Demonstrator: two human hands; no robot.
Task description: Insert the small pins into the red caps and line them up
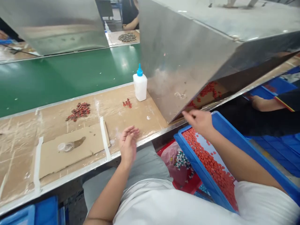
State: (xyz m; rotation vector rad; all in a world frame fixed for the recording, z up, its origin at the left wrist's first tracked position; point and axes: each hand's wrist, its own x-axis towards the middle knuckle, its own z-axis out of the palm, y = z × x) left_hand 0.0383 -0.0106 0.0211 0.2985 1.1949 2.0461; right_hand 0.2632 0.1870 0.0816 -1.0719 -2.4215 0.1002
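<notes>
Head view: left of the blue rectangular plastic tray (199, 165), the left hand (128, 143) curls loosely; over the tray's far end, whether the right hand (200, 122) pinches anything cannot be told.

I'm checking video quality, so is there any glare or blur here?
In the head view, pale glare marks the green surface; also there, hazy reflections show on the metal box, and the right hand looks slightly soft, fine detail hard to read.
</notes>
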